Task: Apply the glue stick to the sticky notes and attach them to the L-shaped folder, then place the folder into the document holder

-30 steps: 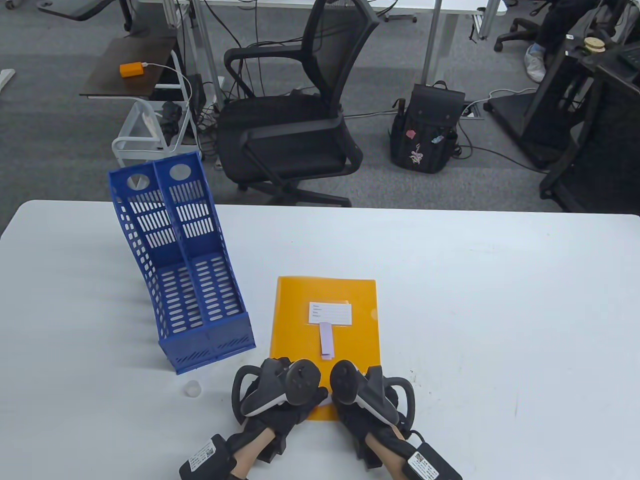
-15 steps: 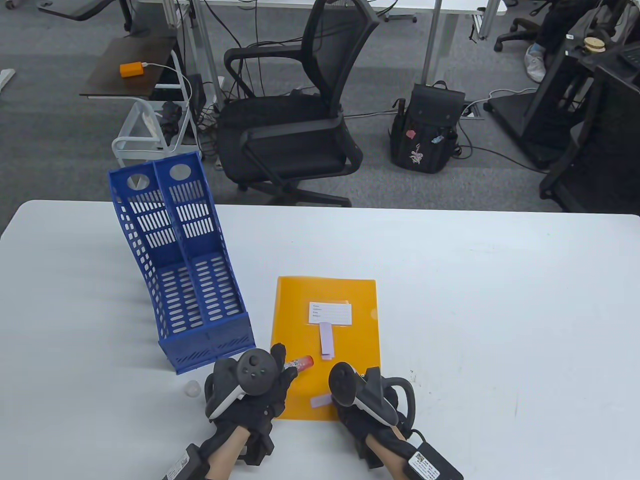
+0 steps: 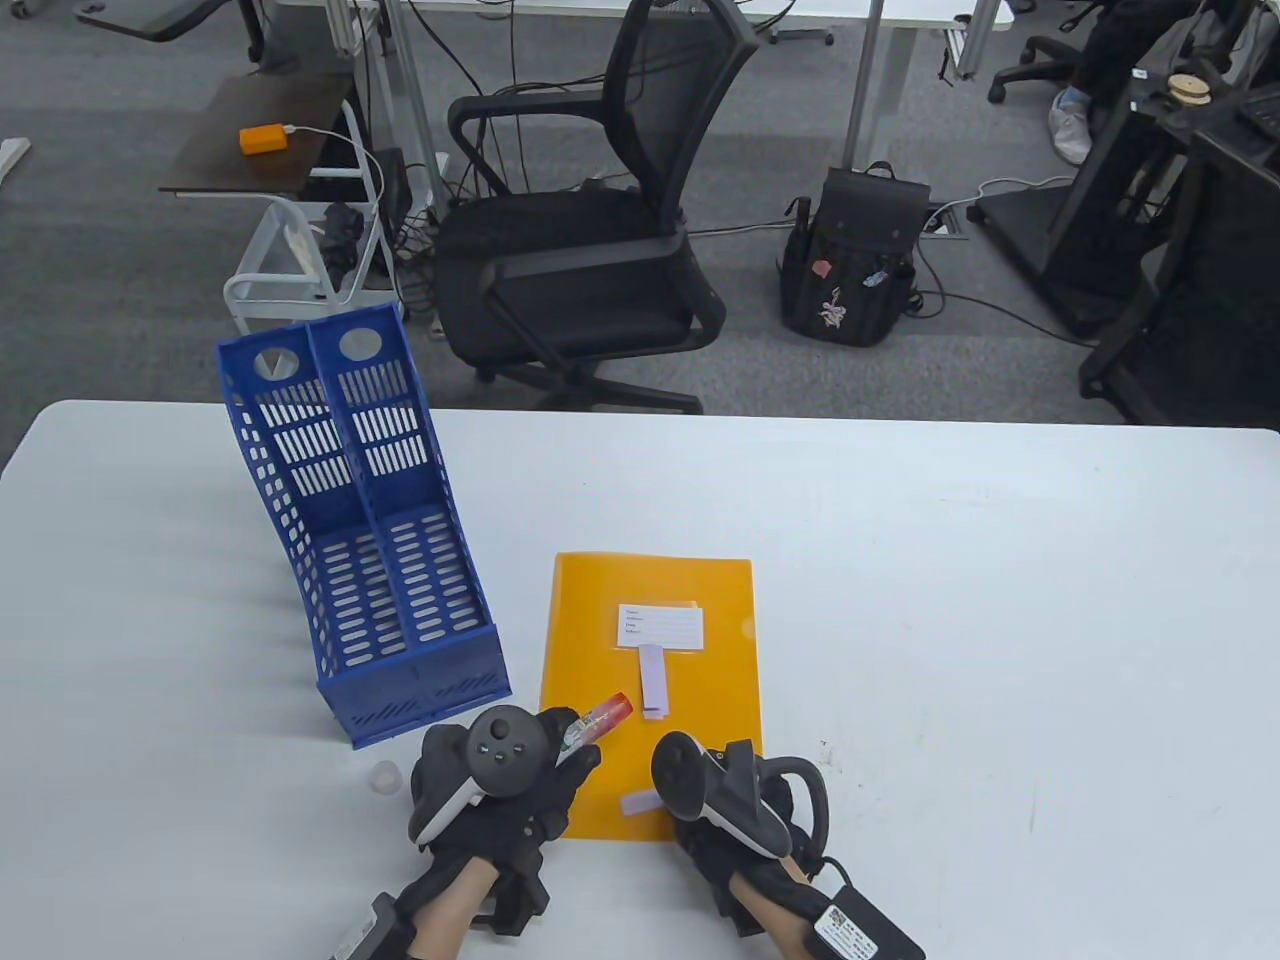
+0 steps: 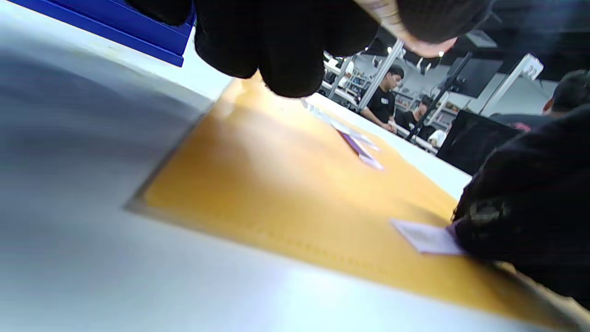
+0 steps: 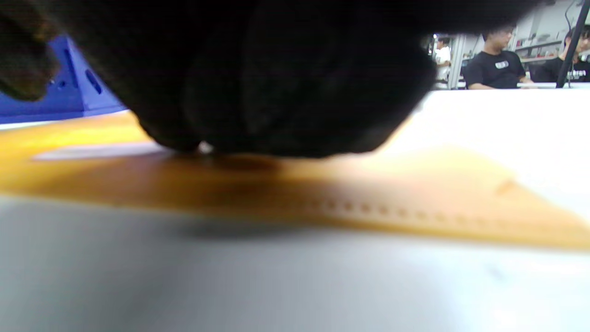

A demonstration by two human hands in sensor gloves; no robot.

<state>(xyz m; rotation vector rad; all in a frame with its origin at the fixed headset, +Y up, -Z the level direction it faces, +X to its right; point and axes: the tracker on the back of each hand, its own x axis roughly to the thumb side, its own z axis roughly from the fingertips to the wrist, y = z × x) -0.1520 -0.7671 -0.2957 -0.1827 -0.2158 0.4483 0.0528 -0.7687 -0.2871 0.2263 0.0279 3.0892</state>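
An orange L-shaped folder (image 3: 700, 690) lies flat on the white table, with a white label (image 3: 659, 627) and a purple sticky-note strip (image 3: 651, 683) on it. My left hand (image 3: 565, 745) grips a glue stick (image 3: 603, 716) whose red end points up and to the right over the folder's near left part. My right hand (image 3: 668, 800) rests on the folder's near edge, its fingers pressing one end of a loose pale sticky note (image 3: 638, 801), which also shows as the sticky note (image 4: 426, 236) in the left wrist view. The blue document holder (image 3: 370, 540) stands to the left.
A small clear cap (image 3: 384, 777) lies on the table left of my left hand, just in front of the holder. An office chair (image 3: 590, 230) stands beyond the table's far edge. People sit at desks in the background of both wrist views.
My left hand has pulled left, away from my right hand, and lifted the glue stick's end, uncovering the pale sticky note. My right hand has barely moved.
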